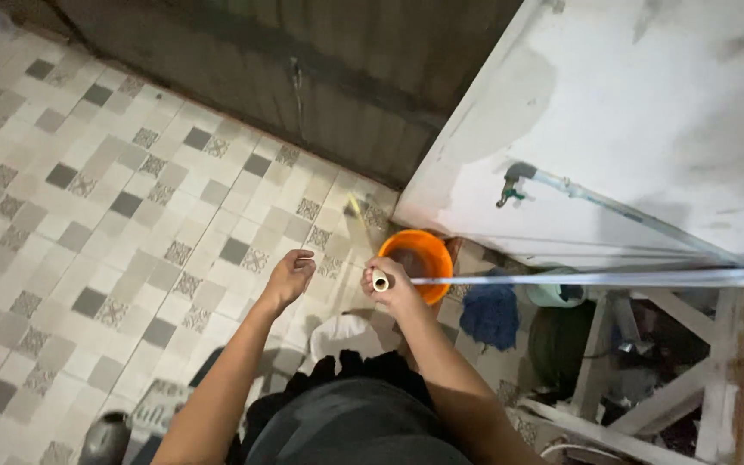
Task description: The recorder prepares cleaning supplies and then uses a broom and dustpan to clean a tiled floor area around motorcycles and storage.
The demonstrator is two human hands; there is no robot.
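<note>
My right hand (395,288) grips the near end of a long white plastic pipe (596,278), whose open end faces me. The pipe runs level to the right, across a white wooden frame. My left hand (288,277) hovers a little to the left of the pipe end, its fingers loosely curled around nothing. Below both hands lies a patterned tile floor (114,189).
An orange bucket (418,258) stands on the floor just beyond my right hand. A tap with a pipe (514,184) is fixed on the white wall at right. A blue cloth (490,312), a white basin (344,336) and a white wooden frame (699,379) sit below.
</note>
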